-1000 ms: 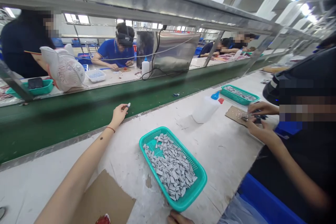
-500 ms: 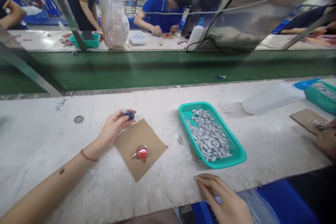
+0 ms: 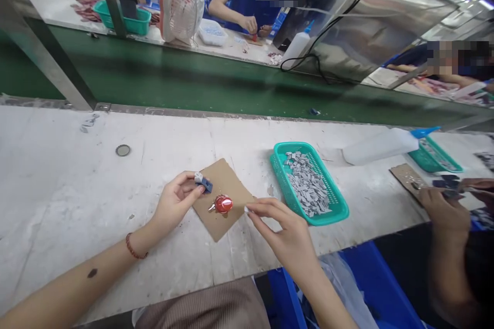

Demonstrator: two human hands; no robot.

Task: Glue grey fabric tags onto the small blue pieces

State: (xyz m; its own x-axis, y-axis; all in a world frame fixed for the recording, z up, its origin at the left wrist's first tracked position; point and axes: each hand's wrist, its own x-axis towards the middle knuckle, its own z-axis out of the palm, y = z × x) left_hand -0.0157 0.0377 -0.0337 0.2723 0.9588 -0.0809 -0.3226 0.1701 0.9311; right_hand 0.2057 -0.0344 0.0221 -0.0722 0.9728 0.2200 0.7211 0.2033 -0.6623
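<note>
My left hand (image 3: 179,200) pinches a small dark blue piece (image 3: 206,183) with a pale grey part on its upper end, over the left edge of a brown cardboard square (image 3: 216,231). On the cardboard lies a glossy red round thing (image 3: 224,204) with clear wet-looking liquid around it and a small pointed bit at its left. My right hand (image 3: 287,231) is at the right corner of the cardboard, thumb and forefinger closed on a tiny whitish piece (image 3: 246,209). A green basket (image 3: 339,211) holding many small grey pieces (image 3: 309,185) stands beyond this hand.
A white squeeze bottle with a blue nozzle (image 3: 378,147) lies behind the basket. At right, a co-worker's hands (image 3: 443,211) work by another cardboard piece (image 3: 405,180) and green basket (image 3: 434,159). A round metal disc (image 3: 123,150) lies at left. A blue bin (image 3: 386,282) stands below the table edge.
My right hand has moved up and left from the table's front edge to the cardboard. My left hand still holds the blue piece, now nearer the red thing. The camera view has tilted.
</note>
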